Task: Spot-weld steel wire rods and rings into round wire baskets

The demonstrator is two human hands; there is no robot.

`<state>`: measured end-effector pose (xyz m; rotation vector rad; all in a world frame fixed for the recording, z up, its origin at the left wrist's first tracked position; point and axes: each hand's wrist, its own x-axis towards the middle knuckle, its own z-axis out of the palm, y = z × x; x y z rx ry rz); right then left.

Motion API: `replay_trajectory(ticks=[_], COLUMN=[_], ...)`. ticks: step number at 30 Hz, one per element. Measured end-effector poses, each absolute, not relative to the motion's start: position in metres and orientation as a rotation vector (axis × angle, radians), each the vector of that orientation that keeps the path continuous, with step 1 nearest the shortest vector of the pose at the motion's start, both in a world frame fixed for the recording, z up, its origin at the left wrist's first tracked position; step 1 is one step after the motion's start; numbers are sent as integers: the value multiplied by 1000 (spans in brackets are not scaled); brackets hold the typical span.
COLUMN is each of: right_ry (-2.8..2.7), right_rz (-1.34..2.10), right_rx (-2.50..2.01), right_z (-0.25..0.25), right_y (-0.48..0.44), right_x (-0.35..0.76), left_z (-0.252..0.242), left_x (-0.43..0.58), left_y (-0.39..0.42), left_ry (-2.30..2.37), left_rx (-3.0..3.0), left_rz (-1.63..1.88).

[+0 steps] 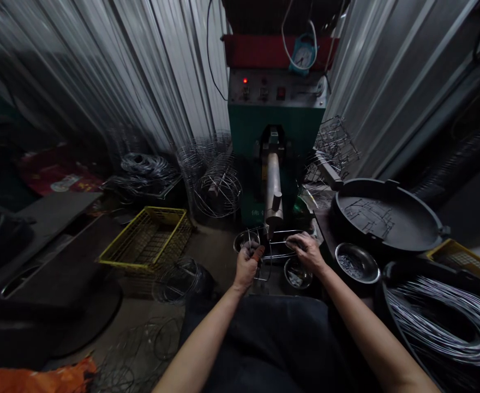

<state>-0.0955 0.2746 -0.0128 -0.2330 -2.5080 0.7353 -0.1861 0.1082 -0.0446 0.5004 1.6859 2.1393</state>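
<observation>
A bent wire frame (283,255) sits at the tip of the thick metal arm (273,185) of a green machine (248,136) that looks like a spot welder. My left hand (247,266) is closed on the left part of the frame, fingers pinched close to the arm's lower end. On the frame's right end, my right hand (306,252) is also closed, with its fingertips curled over the wire. Whether the wire touches the tip I cannot tell. Below the right hand stands a metal bowl (298,274) of small parts; another bowl (240,240) is partly behind the left hand.
To the right are a black round pan (387,218) with wire pieces, a steel bowl (357,263) of short pieces and a tub holding a wire bundle (448,322). A yellow-rimmed basket (145,237) and wire coils (178,281) stand left. Corrugated metal walls (158,65) rise behind.
</observation>
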Motion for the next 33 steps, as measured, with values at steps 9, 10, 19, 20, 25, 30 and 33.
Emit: replay_trajectory(ticks=[9,10,19,20,25,30,33], right_ry=[-2523,-2526,-2526,-2526,-2488,-2449,-2436], right_rz=[733,734,791,797,838,878,965], right_rx=[-237,-238,-279,-281,-287,-249,-203], right_z=[-11,-11,-15,-15,-17,-18,-18], right_y=[278,278,283,284,282,282,283], right_x=[-103,-104,-107,-107,-106,-108,-104], left_z=[-48,-48,-43,-42,-40,-41,-42], left_x=[-194,-194,-197,-197,-196,-198,-201], left_y=[113,113,116,115,114,114,115], left_ry=[1637,1634,1580,1584,1556,1513,1528], left_rx=[488,480,436,435,409,404,415], left_rz=[2141,2145,2159,2154,2110,2108,2106])
